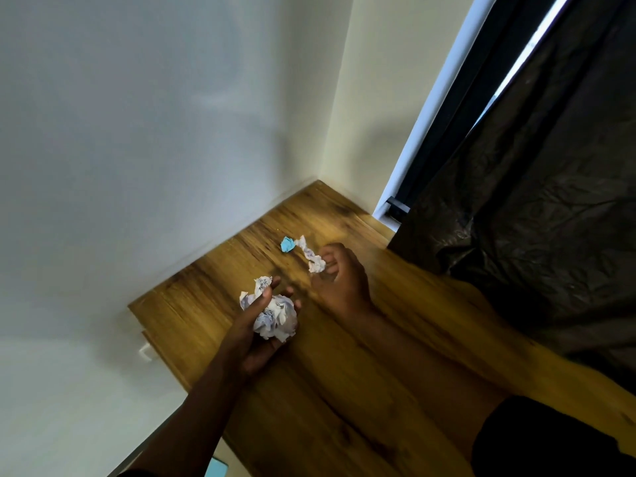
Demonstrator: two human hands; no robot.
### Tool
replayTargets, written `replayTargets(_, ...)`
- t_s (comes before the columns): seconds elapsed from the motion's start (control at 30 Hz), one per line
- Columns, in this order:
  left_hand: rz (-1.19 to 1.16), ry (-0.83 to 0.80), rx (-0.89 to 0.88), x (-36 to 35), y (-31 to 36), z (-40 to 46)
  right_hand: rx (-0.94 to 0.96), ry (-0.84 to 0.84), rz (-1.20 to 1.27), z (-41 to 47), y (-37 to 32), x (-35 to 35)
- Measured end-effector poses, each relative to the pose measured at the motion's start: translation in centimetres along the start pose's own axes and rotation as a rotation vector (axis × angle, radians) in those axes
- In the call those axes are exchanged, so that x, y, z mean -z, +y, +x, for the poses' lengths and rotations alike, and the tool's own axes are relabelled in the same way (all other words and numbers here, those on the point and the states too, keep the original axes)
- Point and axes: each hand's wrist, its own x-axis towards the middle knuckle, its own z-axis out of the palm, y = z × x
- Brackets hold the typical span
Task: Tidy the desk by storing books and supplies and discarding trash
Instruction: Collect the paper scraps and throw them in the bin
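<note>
Left hand [261,321] palm up over the counter [344,390], fingers curled round a bundle of crumpled white paper [273,316], thumb pressing on top. Right hand [339,277] a bit further back, blurred, fingers pinching another crumpled white scrap [315,261] that trails toward the back of the counter. Small crumpled blue paper [287,244] lies on the wood just beside that scrap's far end, near the wall corner. Dark curtain [533,166] hangs at right. White walls [155,132] behind.

Scribbled ink marks the crumpled paper [275,316], but nothing is legible.
</note>
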Motion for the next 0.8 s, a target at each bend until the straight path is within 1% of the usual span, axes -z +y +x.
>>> replayTargets(0.03,0.023,0.014,0.005,-0.1,-0.1,-0.2,0.032,-0.021,0.049,-1.1,-0.8,-0.1)
replayTargets(0.1,0.046,-0.024,0.017,-0.4,-0.2,-0.7,0.088,-0.092,0.114,-3.1,-2.3,-0.4)
replayTargets(0.17,0.063,-0.050,0.008,-0.8,-0.2,-1.3,0.125,-0.158,0.097,-4.7,-3.2,-1.2)
replayTargets(0.27,0.064,-0.067,-0.013,-0.7,-0.3,-1.6,0.245,-0.155,-0.017,-5.9,-3.6,-2.3)
replayTargets(0.4,0.074,0.008,-0.016,0.0,-0.4,-1.3,0.382,-0.167,-0.227,-6.5,-3.3,-2.8)
replayTargets(0.5,0.106,0.100,-0.021,0.1,-0.7,-0.7,0.425,-0.164,-0.354,-7.3,-2.9,-2.6)
replayTargets(0.6,0.151,0.050,-0.030,0.1,-0.7,-0.6,0.423,-0.188,-0.408,-7.4,-2.8,-2.3)
replayTargets(0.67,0.127,-0.006,-0.012,-0.3,-0.5,-1.0,0.428,-0.219,-0.371,-7.0,-2.7,-2.2)
replayTargets(0.7,0.119,-0.024,-0.011,-0.7,-0.3,-1.3,0.414,-0.236,-0.314,-6.8,-2.7,-2.1)
replayTargets(0.73,0.109,-0.039,-0.004,-0.7,-0.3,-1.3,0.371,-0.256,-0.222,-6.6,-2.6,-2.1)
replayTargets(0.8,0.088,-0.070,0.007,-0.7,-0.3,-1.5,0.226,-0.265,-0.017,-6.0,-2.6,-1.8)
